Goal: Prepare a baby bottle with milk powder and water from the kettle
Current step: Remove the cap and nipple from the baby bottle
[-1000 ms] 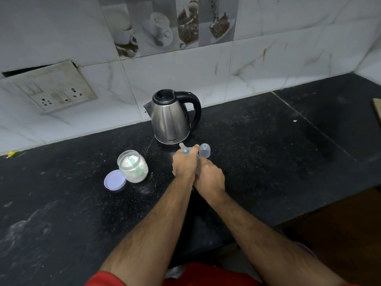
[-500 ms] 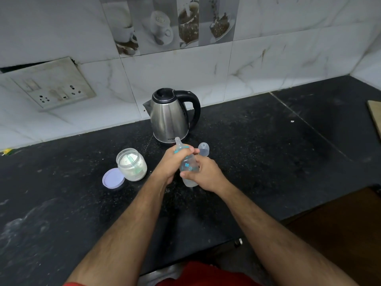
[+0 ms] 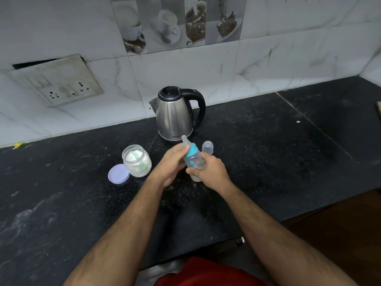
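A grimy switch-and-socket plate (image 3: 56,80) hangs on the marble wall tiles (image 3: 288,65) beside coffee-cup picture tiles (image 3: 177,23).

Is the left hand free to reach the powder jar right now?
Probably not yet: the left hand touches the bottle near its teal collar. The jar stands open just beside it, with nothing between.

Black countertop (image 3: 268,162) carries kettle (image 3: 175,114), powder jar (image 3: 137,163), lid (image 3: 119,174), cap (image 3: 207,147).
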`<state>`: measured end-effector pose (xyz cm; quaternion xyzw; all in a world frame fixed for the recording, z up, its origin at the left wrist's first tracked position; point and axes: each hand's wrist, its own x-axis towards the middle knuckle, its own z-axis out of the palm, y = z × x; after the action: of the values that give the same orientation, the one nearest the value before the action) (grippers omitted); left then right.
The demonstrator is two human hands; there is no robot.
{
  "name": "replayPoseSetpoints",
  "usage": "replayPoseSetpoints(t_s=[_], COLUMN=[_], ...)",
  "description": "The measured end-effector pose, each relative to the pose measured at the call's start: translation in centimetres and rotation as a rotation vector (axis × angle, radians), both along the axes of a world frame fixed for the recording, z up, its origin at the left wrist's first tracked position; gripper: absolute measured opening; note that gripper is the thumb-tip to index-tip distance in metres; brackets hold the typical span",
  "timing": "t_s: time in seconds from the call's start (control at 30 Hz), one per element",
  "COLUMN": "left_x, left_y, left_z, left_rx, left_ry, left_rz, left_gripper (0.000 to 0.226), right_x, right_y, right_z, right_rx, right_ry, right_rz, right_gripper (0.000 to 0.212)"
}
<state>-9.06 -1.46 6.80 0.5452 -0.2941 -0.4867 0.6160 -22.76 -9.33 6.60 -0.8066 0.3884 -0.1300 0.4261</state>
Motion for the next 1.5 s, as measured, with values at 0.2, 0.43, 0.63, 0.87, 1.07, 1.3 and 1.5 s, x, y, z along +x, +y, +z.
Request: replayPoseSetpoints(t_s=[0.2, 0.43, 0.63, 0.87, 1.07, 1.3, 1.5], left_x=[0.3, -2.9, -2.7, -1.3, -0.6, -1.2, -0.2], left_y=[1.1, 0.3, 0.2, 1.9, 1.5, 0.6, 1.0], left_z=[-0.8, -0.5, 0.2, 0.0, -0.1, -0.2, -0.7], left_rx=[-0.037, 0.004, 0.04, -0.033, -0.023, 0.003, -0.004], left_ry=[-0.154, -0.177, -0.146, -0.043, -0.127, -0.099, -0.076], left_rz=[0.057, 0.445, 0.208, 0.059, 0.161, 0.042, 0.008], left_gripper=[0.031, 0.041, 0.05, 0.037, 0.043, 0.065, 0.045], right_x=[0.2, 0.0, -0.3, -1.0, -1.2, -0.9, -0.9], right_y=[0.3, 2.5, 2.8, 1.8, 1.6, 2.1, 0.5], right_z=[-0.2, -0.4, -0.5, -0.4, -0.5, -1.3, -1.6], right_rx=[0.052, -0.328, -0.327, -0.286, -0.283, -0.266, -0.266], right_ry=[0.006, 0.099, 0.076, 0.078, 0.068, 0.047, 0.096], right_rz=[0.024, -0.099, -0.054, -0.074, -0.053, 0.005, -0.019], right_gripper=[0.046, 0.049, 0.043, 0.051, 0.049, 0.05, 0.051])
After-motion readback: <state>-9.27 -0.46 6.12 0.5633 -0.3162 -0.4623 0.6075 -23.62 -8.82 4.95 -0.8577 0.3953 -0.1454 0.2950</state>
